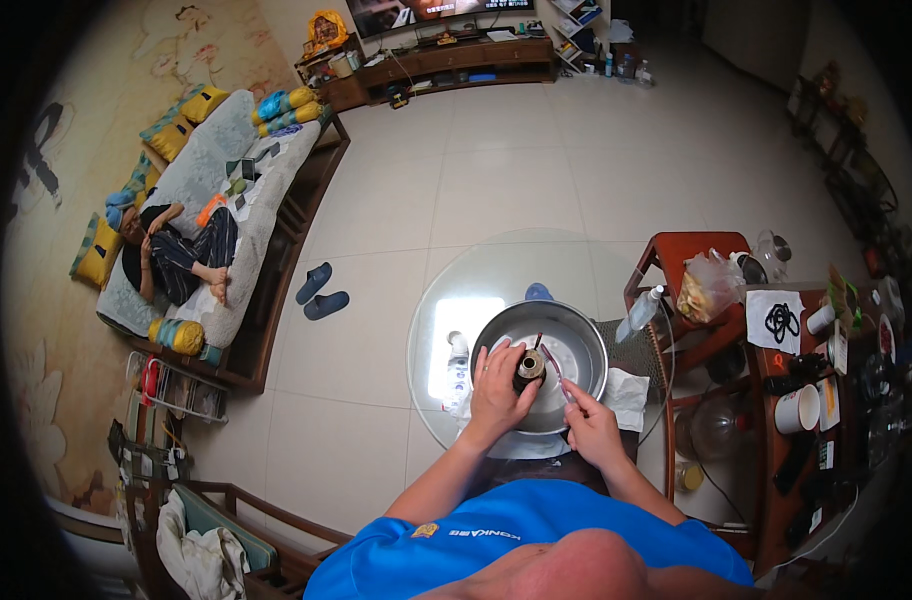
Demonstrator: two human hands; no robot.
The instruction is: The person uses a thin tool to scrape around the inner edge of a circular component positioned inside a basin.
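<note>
My left hand is closed round a small dark cylindrical piece with a pale metal ring on top, held inside a wide steel basin. My right hand grips a thin purple stick, perhaps a brush, angled toward that piece. The basin sits on a round glass table. A white bottle lies or stands left of the basin, and crumpled white paper is at its right. A clear spray bottle is farther right.
A person reclines on a sofa at left, near blue slippers. A red-brown chair holds bags; a crowded side table is at right. A wooden chair is at lower left; a television stand is ahead.
</note>
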